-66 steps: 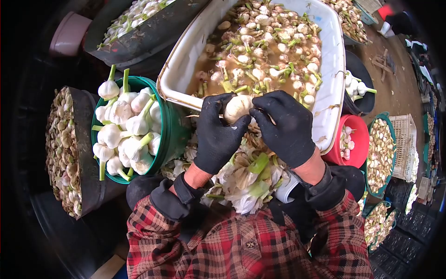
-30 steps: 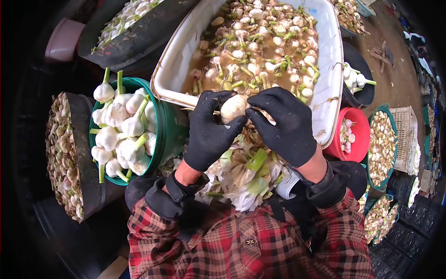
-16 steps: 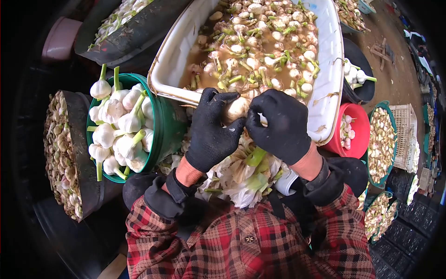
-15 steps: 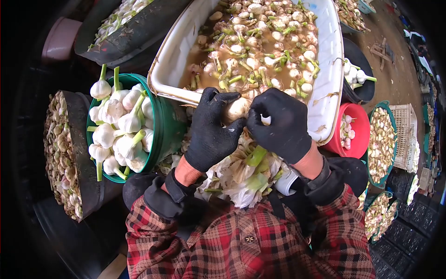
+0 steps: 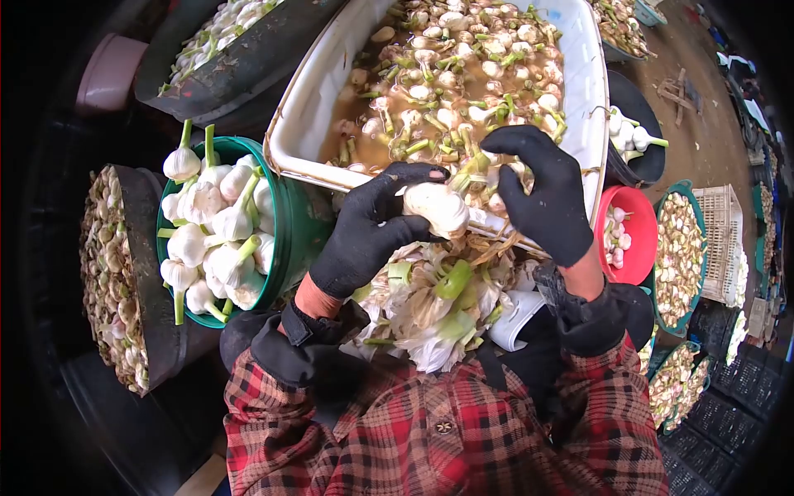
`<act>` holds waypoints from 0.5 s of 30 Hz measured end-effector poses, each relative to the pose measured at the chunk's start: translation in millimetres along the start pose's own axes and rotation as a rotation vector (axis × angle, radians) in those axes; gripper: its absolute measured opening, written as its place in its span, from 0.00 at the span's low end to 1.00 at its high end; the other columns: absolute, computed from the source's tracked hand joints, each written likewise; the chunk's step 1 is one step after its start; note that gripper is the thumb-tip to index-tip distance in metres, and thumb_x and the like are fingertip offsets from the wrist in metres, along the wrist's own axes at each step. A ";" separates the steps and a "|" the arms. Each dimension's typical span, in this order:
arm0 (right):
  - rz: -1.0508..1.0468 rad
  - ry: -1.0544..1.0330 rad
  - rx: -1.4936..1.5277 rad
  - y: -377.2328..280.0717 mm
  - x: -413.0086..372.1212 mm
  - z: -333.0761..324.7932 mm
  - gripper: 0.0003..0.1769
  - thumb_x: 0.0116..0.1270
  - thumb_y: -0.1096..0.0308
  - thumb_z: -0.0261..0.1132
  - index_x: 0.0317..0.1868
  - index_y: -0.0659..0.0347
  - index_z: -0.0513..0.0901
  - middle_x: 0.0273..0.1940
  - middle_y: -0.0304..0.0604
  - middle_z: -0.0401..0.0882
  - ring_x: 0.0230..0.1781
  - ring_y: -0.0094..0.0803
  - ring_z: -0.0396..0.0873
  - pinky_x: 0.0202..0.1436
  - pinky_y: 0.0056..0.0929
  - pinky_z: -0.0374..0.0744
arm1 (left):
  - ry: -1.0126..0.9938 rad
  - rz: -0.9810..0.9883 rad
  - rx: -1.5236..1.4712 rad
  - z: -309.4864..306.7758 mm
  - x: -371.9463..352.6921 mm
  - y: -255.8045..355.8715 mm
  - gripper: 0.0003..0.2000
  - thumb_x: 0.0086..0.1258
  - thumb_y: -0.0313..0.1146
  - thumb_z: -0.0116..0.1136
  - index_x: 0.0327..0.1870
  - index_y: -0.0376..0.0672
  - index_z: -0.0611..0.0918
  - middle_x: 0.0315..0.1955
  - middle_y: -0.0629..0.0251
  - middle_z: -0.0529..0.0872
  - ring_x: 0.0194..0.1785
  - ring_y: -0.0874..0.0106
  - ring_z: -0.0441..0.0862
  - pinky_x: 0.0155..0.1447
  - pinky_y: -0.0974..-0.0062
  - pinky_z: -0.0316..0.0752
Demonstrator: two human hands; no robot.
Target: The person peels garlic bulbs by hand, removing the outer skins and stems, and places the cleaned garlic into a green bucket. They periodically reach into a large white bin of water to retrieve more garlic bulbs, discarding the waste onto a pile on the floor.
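A white garlic bulb (image 5: pixel 438 208) is gripped between the thumb and fingers of my left hand (image 5: pixel 364 230), which wears a black glove. To its right, my right hand (image 5: pixel 547 197), also gloved, has thumb and fingers spread apart, and I see nothing held in it. Both hands are over the near edge of a white tub (image 5: pixel 589 91) filled with brownish water and floating garlic bulbs (image 5: pixel 451 112). Below them, a heap of peeled garlic skins and green leaf pieces (image 5: pixel 438 302) lies on my lap.
At left stands a green bucket (image 5: pixel 285 240) heaped with clean white garlic. Dark containers of garlic (image 5: pixel 116 281) sit farther left and behind. On the right are a red bowl (image 5: pixel 641 248), a black basin (image 5: pixel 653 165), a pale crate (image 5: pixel 719 240) and green-rimmed baskets (image 5: pixel 680 256).
My right hand has come away from the bulb, moved up and right, and opened. The bulb, still in my left hand, now looks whiter and is turned sideways.
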State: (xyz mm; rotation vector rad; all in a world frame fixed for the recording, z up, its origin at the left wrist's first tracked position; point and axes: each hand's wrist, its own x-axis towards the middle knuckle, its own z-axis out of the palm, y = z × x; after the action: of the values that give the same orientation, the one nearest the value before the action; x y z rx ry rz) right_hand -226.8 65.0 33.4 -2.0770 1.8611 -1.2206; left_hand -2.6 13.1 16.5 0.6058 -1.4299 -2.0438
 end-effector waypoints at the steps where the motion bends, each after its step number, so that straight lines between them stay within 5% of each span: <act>1: -0.060 -0.028 0.054 -10.2 0.6 -0.6 0.14 0.51 0.78 0.62 0.41 0.59 0.82 0.41 0.48 0.81 0.42 0.46 0.80 0.46 0.38 0.78 | -0.007 0.008 0.011 -0.8 0.8 -1.0 0.24 0.63 0.27 0.64 0.61 0.36 0.74 0.56 0.63 0.76 0.58 0.72 0.74 0.60 0.73 0.73; 6: -0.178 -0.154 0.061 -21.7 -2.0 6.0 0.17 0.51 0.72 0.70 0.44 0.59 0.81 0.43 0.45 0.80 0.46 0.44 0.78 0.49 0.39 0.77 | -0.062 0.084 -0.011 -4.5 1.4 -12.6 0.29 0.62 0.32 0.63 0.65 0.37 0.70 0.59 0.62 0.74 0.61 0.72 0.72 0.63 0.74 0.69; 9: -0.180 -0.179 0.130 -20.5 -4.3 7.7 0.15 0.50 0.70 0.71 0.41 0.60 0.83 0.39 0.44 0.81 0.42 0.43 0.79 0.45 0.38 0.77 | 0.057 0.075 0.107 6.5 1.9 -9.7 0.39 0.59 0.36 0.67 0.71 0.37 0.62 0.62 0.57 0.70 0.66 0.71 0.66 0.69 0.71 0.60; 15: -0.205 -0.164 0.083 -26.3 -13.2 16.6 0.08 0.52 0.72 0.69 0.34 0.60 0.83 0.33 0.42 0.81 0.34 0.42 0.80 0.39 0.39 0.77 | 0.040 0.096 0.349 2.1 3.7 -15.8 0.42 0.58 0.39 0.68 0.71 0.35 0.59 0.65 0.55 0.67 0.68 0.67 0.62 0.72 0.68 0.56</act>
State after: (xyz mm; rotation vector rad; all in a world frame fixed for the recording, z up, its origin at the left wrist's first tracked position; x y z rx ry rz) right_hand -194.9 76.0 30.4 -2.2901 1.5353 -1.1070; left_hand -9.7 16.3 2.1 0.6987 -1.7719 -1.7110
